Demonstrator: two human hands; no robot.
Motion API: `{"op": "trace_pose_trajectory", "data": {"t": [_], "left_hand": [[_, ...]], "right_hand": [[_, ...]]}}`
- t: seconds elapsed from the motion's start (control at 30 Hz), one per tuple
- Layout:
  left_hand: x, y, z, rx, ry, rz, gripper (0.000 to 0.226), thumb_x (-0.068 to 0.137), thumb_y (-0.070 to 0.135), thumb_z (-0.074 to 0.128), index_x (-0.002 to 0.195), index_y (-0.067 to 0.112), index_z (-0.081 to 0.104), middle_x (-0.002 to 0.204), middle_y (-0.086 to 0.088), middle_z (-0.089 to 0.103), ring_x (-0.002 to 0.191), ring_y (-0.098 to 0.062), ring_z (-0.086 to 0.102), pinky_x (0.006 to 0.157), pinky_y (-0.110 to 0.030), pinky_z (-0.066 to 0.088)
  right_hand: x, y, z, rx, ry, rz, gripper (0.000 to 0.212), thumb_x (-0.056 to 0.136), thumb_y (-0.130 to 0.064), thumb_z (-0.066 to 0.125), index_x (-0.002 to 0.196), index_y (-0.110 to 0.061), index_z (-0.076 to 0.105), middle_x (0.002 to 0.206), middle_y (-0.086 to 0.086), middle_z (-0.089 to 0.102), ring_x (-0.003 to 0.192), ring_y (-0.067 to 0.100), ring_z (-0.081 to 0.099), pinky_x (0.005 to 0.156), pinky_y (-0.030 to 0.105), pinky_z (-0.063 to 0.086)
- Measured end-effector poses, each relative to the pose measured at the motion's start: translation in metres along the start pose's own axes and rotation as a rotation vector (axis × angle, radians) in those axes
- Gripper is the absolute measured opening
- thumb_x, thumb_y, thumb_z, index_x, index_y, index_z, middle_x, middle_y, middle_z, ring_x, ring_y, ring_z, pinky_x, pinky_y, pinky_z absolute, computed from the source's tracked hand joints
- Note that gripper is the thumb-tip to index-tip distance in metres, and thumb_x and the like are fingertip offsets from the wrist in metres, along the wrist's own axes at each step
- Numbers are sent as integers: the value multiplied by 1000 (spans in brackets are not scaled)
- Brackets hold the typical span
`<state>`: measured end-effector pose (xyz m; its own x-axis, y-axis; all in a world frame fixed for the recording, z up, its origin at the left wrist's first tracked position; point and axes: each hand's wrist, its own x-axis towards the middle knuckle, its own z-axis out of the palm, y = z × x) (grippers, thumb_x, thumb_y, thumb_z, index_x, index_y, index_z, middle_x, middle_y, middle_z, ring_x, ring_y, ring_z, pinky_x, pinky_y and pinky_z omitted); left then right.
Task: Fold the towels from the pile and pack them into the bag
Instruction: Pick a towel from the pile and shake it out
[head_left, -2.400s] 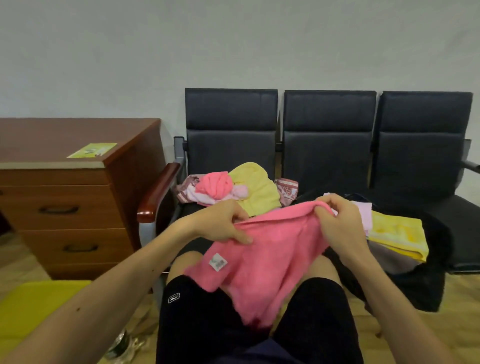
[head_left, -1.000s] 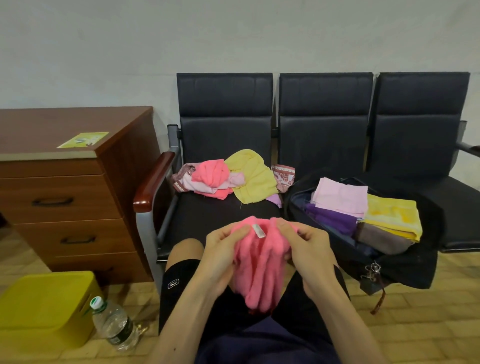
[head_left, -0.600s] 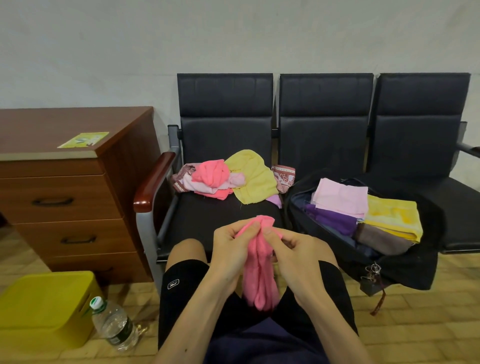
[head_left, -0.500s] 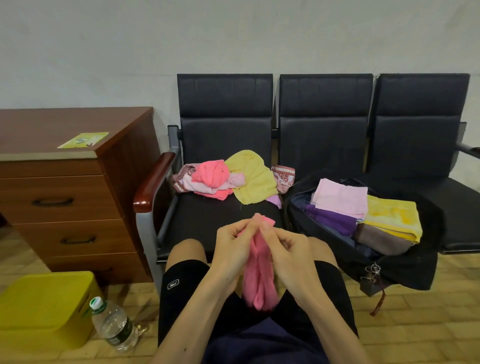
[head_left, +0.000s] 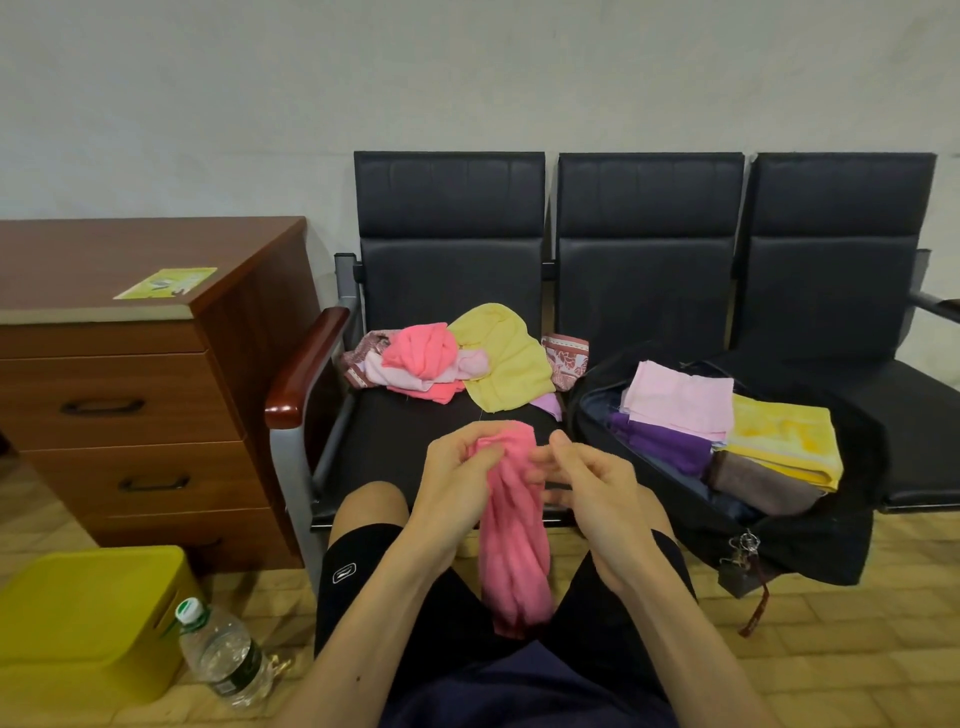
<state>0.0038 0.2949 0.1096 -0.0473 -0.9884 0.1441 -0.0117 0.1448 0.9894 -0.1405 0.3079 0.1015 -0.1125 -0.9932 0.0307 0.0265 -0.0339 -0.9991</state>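
Pink towel (head_left: 511, 525) hung bunched lengthwise over the person's lap, between the knees. The left hand (head_left: 457, 483) gripped its top end, fingers curled round it. The right hand (head_left: 592, 488) sat just beside, fingers loosely bent, tips touching the towel's right edge; pinching or not, couldn't tell. The unfolded pile (head_left: 467, 358) lay at the back of the black seat surface (head_left: 410, 436). To its right the bag (head_left: 810, 535) lay open, with folded towels (head_left: 680, 400) inside: pale pink, purple, yellow, brown. A yellow box (head_left: 88, 613) and water bottle (head_left: 223, 654) stood on the floor at left.
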Motion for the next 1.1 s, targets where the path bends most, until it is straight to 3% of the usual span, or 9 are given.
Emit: {"op": "trace_pose_trajectory", "data": {"t": [0.1,0.27,0.43,0.6,0.73,0.8,0.9,1.0,1.1], "left_hand": [[14,3,-11,-59,14,-23,42,88,-8,41,72,15,73,75,7,73,74,-1,65,68,-24,44],[42,14,-25,-58,-107,7,30,73,8,46,58,18,70,66,5,62,68,-10,51,65,-28,36],[56,45,-28,-72,-355,34,51,87,-10,31,59,13,67,67,1,60,71,-12,54,73,-29,41],[69,59,-50,428,-279,179,39,89,0,40,71,14,71,75,9,67,77,-1,59,77,-17,45],[73,31,-71,863,-135,312,32,101,9,40,75,10,59,70,1,56,66,-13,50,66,-33,40],[68,18,-70,800,-107,323,28,101,7,41,82,9,62,73,-1,58,67,-13,51,67,-31,40],[61,16,-66,474,-11,201,28,99,1,39,89,0,65,76,-5,57,68,-8,51,68,-20,43],[59,11,-63,84,1,29,23,97,6,47,99,-9,64,89,-14,56,85,-21,53,78,-32,46],[43,11,-53,-289,-112,-84,43,88,26,63,118,-5,64,110,-14,70,99,-26,63,85,-35,50]], "right_hand": [[15,12,-15,-33,84,92,24,86,-20,74,106,-12,65,99,8,69,84,13,64,69,23,51],[45,15,-23,96,-303,251,78,67,-10,84,136,-21,49,127,4,64,118,20,62,103,42,48],[62,1,-13,26,-562,269,61,73,3,76,128,-16,58,119,5,69,114,22,64,99,38,51],[61,-40,-27,-264,-506,-62,41,78,-6,79,117,-13,69,108,-3,74,105,15,68,89,29,56],[46,-70,-26,-497,-422,-378,33,82,-28,79,106,-6,70,101,8,73,94,26,69,84,48,56],[41,-70,-14,-618,-351,-494,38,82,-38,75,99,-5,67,94,9,71,87,27,66,79,49,53],[37,-70,-8,-491,-248,-456,27,87,-31,73,108,-15,68,101,-1,71,94,17,67,86,46,54],[33,-69,-9,-344,-246,-343,27,89,-24,72,114,-18,66,107,-1,72,99,14,68,88,39,57],[27,-73,-7,-122,-273,-226,30,90,-19,70,118,-15,64,110,2,73,99,14,70,81,28,58]]}}
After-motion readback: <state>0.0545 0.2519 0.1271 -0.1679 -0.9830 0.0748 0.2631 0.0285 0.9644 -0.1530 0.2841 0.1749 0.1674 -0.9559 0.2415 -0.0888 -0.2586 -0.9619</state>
